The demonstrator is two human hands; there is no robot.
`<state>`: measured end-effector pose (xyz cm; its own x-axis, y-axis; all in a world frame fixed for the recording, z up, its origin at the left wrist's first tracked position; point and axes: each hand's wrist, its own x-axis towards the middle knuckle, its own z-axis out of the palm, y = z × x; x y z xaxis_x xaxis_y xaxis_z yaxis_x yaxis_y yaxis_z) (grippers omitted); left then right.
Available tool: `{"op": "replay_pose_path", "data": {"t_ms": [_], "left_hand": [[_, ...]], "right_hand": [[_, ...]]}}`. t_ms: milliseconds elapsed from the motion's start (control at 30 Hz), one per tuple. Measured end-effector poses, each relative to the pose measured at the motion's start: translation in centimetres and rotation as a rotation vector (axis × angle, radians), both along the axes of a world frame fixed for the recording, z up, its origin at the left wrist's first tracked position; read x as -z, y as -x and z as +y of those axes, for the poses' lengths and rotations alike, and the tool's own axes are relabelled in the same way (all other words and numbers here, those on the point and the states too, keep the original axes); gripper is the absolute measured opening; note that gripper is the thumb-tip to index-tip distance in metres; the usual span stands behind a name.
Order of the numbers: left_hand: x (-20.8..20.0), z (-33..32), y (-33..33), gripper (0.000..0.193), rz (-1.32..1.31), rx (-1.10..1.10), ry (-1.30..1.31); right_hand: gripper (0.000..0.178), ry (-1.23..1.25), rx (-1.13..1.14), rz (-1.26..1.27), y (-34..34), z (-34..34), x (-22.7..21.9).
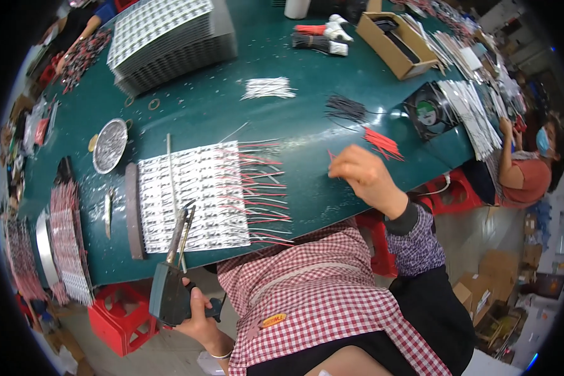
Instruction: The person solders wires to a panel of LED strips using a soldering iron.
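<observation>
My left hand (197,318) is wrapped round the handle of a dark soldering gun (166,291). Its long metal tip (179,235) points up over a white circuit-board panel (194,182) at the table's near edge. Red, white and dark wires (266,194) stick out from the panel's right side. To the right of them, above the table, my right hand (363,175) pinches a short red wire (331,154) between its fingertips. Nearest to that hand lie a bunch of red wires (383,144) and a bunch of black wires (348,109). White wires (268,88) lie farther back.
A brown bar (134,210) lies along the panel's left edge, with a metal bowl (111,146) behind it. A tall stack of panels (169,47) stands far left. Toward the right are a black fan (427,111) and a cardboard box (398,47). A person (523,166) sits at the right.
</observation>
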<state>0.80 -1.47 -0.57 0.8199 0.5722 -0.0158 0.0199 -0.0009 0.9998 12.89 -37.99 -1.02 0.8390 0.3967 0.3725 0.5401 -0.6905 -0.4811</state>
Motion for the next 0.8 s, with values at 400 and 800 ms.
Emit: {"op": "replay_pose_path", "data": {"t_ms": [400,800], "left_hand": [[-1.7,-2.3,-1.4,0.031,-0.031,0.079,-0.036],[-0.6,-1.2,-0.1,0.021,0.048,0.166,0.109]], "right_hand": [[0.025,0.071,0.449,-0.046,2.1,0.2,1.7],[0.012,0.267,0.636,-0.161,3.4,-6.4,3.9]]}}
